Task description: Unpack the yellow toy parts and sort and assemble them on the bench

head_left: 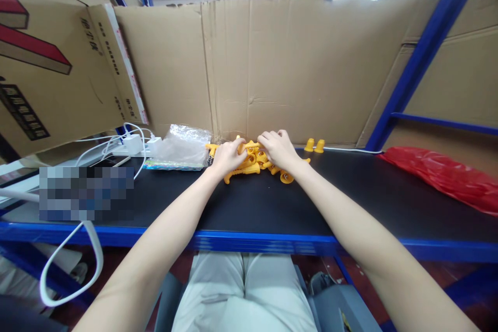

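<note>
A heap of small yellow plastic parts (252, 163) lies at the back of the black tabletop (264, 202), against a cardboard wall. My left hand (227, 156) rests on the heap's left side with fingers curled over some pieces. My right hand (277, 147) lies on the heap's right side, its fingers bent down onto the parts. Which pieces each hand grips is hidden. Two more yellow parts (314, 146) stand upright just right of my right hand.
A clear plastic bag (181, 148) lies left of the heap, next to white chargers and cables (132, 142). A red plastic bag (443, 176) lies at the right. Cardboard (272, 67) walls the back; a blue shelf post (420, 57) rises right.
</note>
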A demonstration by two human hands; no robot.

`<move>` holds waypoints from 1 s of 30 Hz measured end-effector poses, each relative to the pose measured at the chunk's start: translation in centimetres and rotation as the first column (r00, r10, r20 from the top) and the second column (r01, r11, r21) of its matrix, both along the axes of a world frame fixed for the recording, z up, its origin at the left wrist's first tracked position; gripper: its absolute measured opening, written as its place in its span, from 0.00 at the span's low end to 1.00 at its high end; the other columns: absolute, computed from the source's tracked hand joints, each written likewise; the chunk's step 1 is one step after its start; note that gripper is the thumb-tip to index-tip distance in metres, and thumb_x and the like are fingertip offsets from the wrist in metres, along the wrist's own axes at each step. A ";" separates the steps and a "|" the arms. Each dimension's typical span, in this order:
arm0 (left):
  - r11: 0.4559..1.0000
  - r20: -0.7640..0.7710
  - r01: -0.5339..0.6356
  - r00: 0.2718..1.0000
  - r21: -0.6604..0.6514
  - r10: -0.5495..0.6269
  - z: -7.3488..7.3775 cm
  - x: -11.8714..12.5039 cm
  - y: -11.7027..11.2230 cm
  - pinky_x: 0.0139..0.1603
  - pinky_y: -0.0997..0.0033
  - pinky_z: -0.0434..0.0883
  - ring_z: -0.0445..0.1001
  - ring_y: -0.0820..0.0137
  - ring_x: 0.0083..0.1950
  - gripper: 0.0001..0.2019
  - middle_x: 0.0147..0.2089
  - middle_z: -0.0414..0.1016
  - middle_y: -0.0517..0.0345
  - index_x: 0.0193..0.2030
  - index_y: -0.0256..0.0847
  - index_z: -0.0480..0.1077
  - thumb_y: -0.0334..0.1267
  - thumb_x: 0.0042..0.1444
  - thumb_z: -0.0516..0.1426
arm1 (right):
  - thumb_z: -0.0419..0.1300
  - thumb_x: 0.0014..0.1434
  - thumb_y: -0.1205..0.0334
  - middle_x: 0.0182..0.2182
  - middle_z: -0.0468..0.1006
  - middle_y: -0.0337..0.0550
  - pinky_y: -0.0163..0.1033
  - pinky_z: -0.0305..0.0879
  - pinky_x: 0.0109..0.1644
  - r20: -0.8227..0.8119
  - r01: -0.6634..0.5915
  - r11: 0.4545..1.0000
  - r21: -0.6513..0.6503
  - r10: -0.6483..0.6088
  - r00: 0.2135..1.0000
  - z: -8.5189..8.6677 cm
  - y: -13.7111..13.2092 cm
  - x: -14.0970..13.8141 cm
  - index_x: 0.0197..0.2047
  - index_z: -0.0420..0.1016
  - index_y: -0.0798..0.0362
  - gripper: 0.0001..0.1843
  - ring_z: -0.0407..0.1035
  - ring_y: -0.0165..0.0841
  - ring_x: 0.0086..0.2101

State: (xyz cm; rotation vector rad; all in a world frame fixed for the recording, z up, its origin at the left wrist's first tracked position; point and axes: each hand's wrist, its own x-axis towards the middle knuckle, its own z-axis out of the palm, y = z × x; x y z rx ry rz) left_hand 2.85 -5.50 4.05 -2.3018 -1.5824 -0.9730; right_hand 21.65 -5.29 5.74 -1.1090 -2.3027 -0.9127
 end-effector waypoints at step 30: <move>0.978 0.145 0.080 0.988 -0.190 -0.053 -0.5 0.0 1.1 0.35 0.70 0.67 0.74 0.65 0.36 0.15 0.33 0.76 0.54 0.41 0.39 0.74 0.43 0.47 0.58 | 0.47 0.61 0.69 0.35 0.74 0.47 0.42 0.46 0.42 0.006 -0.024 0.991 -0.129 0.025 1.000 -0.8 0.9 0.6 0.39 0.65 0.54 0.08 0.64 0.37 0.36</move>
